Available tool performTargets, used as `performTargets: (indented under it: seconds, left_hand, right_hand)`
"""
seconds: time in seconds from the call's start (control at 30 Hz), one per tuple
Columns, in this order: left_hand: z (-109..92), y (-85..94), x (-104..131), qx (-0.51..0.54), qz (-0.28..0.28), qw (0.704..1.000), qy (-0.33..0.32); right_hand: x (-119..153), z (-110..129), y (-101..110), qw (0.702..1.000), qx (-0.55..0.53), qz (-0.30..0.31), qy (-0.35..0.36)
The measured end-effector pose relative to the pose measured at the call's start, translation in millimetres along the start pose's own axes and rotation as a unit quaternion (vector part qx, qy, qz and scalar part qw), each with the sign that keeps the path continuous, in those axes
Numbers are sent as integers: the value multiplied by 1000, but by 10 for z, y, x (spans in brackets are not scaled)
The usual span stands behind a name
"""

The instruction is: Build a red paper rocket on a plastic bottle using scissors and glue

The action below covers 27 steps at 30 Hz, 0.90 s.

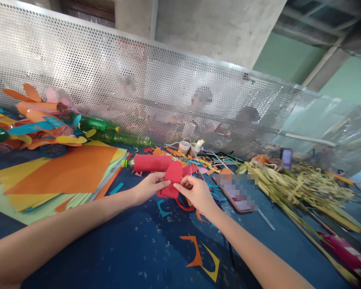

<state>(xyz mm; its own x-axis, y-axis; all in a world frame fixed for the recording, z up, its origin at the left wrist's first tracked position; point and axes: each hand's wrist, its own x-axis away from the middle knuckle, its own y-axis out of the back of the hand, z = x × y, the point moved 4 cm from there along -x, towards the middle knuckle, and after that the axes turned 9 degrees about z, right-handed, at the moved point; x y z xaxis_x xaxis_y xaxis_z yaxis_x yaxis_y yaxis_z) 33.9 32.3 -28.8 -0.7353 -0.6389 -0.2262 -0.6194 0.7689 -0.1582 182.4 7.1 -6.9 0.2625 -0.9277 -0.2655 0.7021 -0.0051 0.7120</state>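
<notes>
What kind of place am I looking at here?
Probably a shared craft workshop: a blue table holds stacked colored paper, cut scraps and a bottle wrapped in red paper.

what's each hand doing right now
Left hand: fingers closed on the red paper piece, at its left edge.
Right hand: fingers closed on the same piece, from the right.
</notes>
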Motion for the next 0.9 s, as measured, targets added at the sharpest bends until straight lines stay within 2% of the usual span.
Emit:
performTargets:
  seconds: [0.13,0.33,0.53,0.67,0.9]
  left_hand:
    - [54,6,0,-5,12,1000,16]
    - [67,-70,15,-10,52,998,39]
    - [78,-80,19,-19,31,997,62]
    - [167,-55,20,-20,24,994,100]
    - [268,-1,26,13,-3,991,130]
  right_hand:
    - [-38,-24,99,997,-42,-62,4]
    - [-87,-55,125,995,-95,-31,26]
    - [-68,-96,165,995,-70,-68,15]
    - [-88,-141,195,994,-69,-83,23]
    - [-102,-174,232,994,-61,-91,18]
